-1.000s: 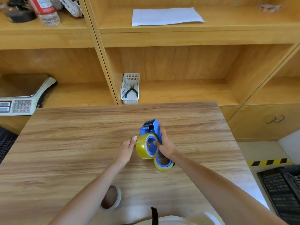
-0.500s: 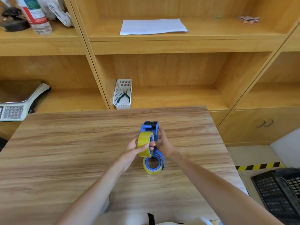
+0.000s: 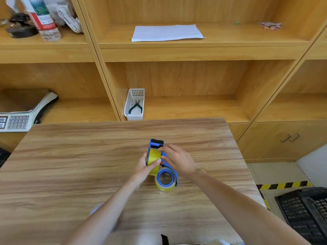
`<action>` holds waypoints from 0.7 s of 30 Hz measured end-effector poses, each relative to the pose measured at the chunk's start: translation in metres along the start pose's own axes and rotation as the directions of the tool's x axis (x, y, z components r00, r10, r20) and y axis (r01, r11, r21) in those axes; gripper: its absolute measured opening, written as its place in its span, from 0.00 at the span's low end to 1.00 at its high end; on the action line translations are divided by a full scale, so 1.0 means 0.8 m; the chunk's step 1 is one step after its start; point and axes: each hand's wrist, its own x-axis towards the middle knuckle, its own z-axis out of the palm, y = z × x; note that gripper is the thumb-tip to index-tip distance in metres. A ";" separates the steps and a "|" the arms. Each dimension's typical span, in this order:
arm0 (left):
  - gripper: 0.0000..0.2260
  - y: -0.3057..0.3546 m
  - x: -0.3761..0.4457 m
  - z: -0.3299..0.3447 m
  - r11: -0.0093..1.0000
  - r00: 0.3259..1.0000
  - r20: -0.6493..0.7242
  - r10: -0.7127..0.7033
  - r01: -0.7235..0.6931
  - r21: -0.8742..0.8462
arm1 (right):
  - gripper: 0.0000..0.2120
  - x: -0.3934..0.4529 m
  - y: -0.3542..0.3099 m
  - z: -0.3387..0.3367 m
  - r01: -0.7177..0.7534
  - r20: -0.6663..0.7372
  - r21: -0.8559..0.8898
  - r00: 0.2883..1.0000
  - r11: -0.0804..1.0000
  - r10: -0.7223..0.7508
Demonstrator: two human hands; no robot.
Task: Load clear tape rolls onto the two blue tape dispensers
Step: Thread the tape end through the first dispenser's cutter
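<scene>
Over the middle of the wooden table [image 3: 70,165] I hold a blue tape dispenser [image 3: 156,143] upright, its black toothed end pointing away from me. A yellowish clear tape roll [image 3: 154,159] sits in it, seen edge-on. My left hand [image 3: 144,167] grips the roll from the left, thumb across its face. My right hand [image 3: 178,160] holds the dispenser's right side. Just below them a second blue dispenser with a tape roll [image 3: 166,180] on it lies flat on the table.
Behind the table stand wooden shelves with a white basket holding pliers [image 3: 135,105], a scale [image 3: 19,117] at the left, a paper sheet [image 3: 166,32] and a bottle [image 3: 44,20] above. A black crate [image 3: 304,213] sits on the floor at the right.
The roll, first tilted beside the dispenser with my left hand only touching it, now sits straight in the dispenser and my left hand grips it. The camera has tilted up slightly.
</scene>
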 end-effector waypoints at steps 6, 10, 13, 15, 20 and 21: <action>0.14 0.000 -0.003 -0.006 0.993 1.000 -0.008 0.001 0.000 0.120 | 0.18 0.007 -0.013 0.000 -0.019 0.016 -0.023 1.000 1.000 0.020; 0.29 -0.007 0.003 -0.009 0.987 1.000 0.015 0.006 -0.008 0.158 | 0.12 0.012 -0.016 -0.001 -0.051 -0.007 0.030 0.999 0.998 0.051; 0.39 -0.050 0.029 -0.015 0.974 1.000 0.028 -0.009 0.002 0.227 | 0.07 0.014 -0.016 -0.005 -0.087 -0.017 0.054 0.996 0.995 0.088; 0.42 -0.029 0.017 -0.010 0.961 1.000 0.005 -0.029 0.026 0.275 | 0.06 0.017 -0.015 -0.006 -0.108 -0.023 0.051 0.994 0.993 0.109; 0.39 0.006 -0.004 0.010 0.921 0.992 -0.117 -0.036 0.078 0.382 | 0.07 0.025 -0.012 -0.006 -0.195 -0.016 0.164 0.980 0.967 0.200; 0.39 0.006 -0.004 0.010 0.916 0.991 -0.127 -0.036 0.084 0.393 | 0.07 0.026 -0.013 -0.006 -0.216 -0.018 0.198 0.974 0.956 0.224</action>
